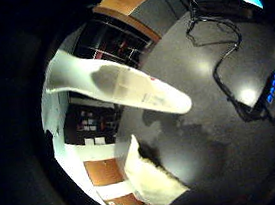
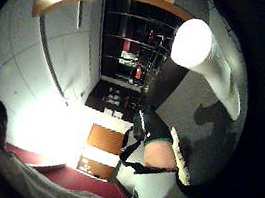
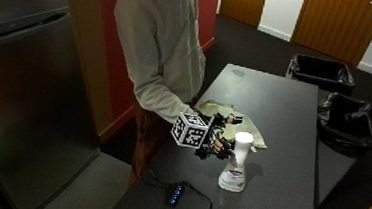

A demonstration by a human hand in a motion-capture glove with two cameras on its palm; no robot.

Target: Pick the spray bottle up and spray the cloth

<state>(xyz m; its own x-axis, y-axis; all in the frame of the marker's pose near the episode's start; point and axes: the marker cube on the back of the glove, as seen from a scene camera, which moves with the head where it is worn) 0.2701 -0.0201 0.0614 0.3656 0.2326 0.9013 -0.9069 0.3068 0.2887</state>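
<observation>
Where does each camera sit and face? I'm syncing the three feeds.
Little-finger palm view: beside the bottle, facing tabletop and cloth; no body shows.
Thumb palm view: facing the room and bottle; a bare hand shows.
Outside view: above the table's end, facing the person and right hand at the bottle.
Shared: bottle, cloth.

Translucent white plastic spray bottle (image 3: 236, 163), soft cloth (image 3: 228, 119), glossy dark table (image 3: 285, 117)

Setting: office or institutional break room. Evidence: stainless refrigerator (image 3: 20, 86) at frame left; long dark counter (image 3: 279, 112) at centre; lined waste bins (image 3: 322, 72) upper right; wooden doors (image 3: 343, 24) along the top edge.
</observation>
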